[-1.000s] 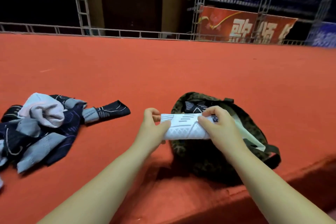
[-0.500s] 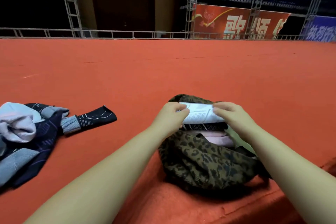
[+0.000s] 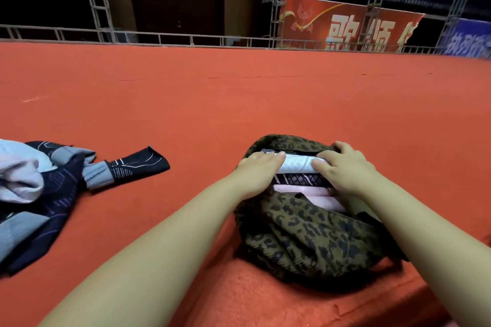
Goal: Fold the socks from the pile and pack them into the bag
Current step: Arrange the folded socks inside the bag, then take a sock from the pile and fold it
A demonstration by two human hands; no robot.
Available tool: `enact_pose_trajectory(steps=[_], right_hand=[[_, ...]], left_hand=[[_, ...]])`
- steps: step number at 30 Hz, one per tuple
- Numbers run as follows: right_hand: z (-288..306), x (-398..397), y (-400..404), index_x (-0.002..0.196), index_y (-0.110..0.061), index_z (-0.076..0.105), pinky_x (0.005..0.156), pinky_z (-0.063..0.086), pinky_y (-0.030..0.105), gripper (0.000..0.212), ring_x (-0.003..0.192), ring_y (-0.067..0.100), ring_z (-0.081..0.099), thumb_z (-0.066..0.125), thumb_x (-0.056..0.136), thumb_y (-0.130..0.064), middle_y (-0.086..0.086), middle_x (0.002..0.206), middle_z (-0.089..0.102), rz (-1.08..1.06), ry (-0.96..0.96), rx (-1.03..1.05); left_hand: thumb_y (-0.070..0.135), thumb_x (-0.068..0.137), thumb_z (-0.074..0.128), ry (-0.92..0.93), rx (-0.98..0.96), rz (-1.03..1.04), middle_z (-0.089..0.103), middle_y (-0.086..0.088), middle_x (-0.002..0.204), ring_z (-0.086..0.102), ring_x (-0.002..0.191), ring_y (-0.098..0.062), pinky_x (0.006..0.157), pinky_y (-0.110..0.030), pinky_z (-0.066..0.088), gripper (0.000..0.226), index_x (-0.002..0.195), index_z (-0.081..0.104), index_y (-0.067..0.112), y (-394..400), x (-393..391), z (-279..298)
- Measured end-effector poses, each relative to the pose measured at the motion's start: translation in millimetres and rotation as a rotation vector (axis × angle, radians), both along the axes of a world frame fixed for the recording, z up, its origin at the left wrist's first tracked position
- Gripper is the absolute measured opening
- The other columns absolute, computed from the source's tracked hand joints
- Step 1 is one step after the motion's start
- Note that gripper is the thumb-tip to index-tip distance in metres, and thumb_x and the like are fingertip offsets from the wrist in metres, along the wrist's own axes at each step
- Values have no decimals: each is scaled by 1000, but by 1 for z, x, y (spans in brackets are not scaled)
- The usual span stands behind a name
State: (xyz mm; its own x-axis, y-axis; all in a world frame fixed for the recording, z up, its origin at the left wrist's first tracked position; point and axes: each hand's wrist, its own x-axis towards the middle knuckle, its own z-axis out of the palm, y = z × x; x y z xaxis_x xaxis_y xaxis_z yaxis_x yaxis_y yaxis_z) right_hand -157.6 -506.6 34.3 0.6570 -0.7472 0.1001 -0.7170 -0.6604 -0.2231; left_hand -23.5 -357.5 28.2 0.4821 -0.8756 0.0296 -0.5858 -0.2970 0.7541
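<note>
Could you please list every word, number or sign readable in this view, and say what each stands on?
"歌颂", large pale characters on the red banner behind the railing; a third character after them is cut off by the banner's torn edge.
White characters on the blue banner at the far right: too blurred and cropped to read.
White line markings on the dark sock in the pile: a pattern, no letters.
Nothing readable on the leopard-print bag.

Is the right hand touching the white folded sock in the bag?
Touching. The head view shows the right hand with its fingers laid on the white folded sock's right end, no gap between them.
</note>
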Motion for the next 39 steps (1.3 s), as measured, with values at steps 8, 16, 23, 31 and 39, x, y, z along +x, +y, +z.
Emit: enact_pose_trajectory(steps=[8, 16, 23, 31, 39], right_hand=[[25, 65, 83, 109, -21, 65, 93, 40, 39, 33, 111, 31, 48, 51, 87, -41, 8, 113, 57, 247, -196, -146], [-25, 180, 179, 92, -21, 64, 69, 42, 27, 16, 84, 14, 58, 58, 89, -35, -2, 95, 64, 508, -140, 303], [-73, 262, 220, 87, -20, 62, 54, 38, 23, 11, 59, 6, 50, 59, 91, -30, -8, 74, 59, 520, -260, 494], [-109, 351, 240, 122, -29, 61, 109, 30, 44, 75, 126, 18, 45, 36, 66, -73, -5, 127, 59, 584, -334, 213], [-115, 375, 247, 64, -19, 42, 73, 38, 36, 40, 68, 19, 52, 60, 83, -49, -4, 63, 51, 558, -340, 280]], left_hand=[[32, 95, 50, 24, -53, 86, 57, 4, 126, 49, 118, -10, 97, -22, 34, 31, 122, 57, 19, 101, 67, -38], [27, 93, 54, 84, -38, 278, 65, 5, 105, 59, 100, -12, 93, -25, 41, 8, 96, 61, 28, 220, 146, -80], [11, 94, 50, 391, -409, 420, 67, 6, 85, 62, 75, -1, 68, -15, 47, 17, 90, 61, 23, 260, 173, -104], [9, 96, 46, 576, -597, 441, 63, 3, 76, 59, 66, -6, 61, -18, 46, 19, 85, 60, 17, 258, 182, -103], [22, 84, 56, 595, -748, 498, 65, 8, 62, 58, 59, -3, 59, -19, 44, 9, 80, 61, 15, 260, 188, -102]])
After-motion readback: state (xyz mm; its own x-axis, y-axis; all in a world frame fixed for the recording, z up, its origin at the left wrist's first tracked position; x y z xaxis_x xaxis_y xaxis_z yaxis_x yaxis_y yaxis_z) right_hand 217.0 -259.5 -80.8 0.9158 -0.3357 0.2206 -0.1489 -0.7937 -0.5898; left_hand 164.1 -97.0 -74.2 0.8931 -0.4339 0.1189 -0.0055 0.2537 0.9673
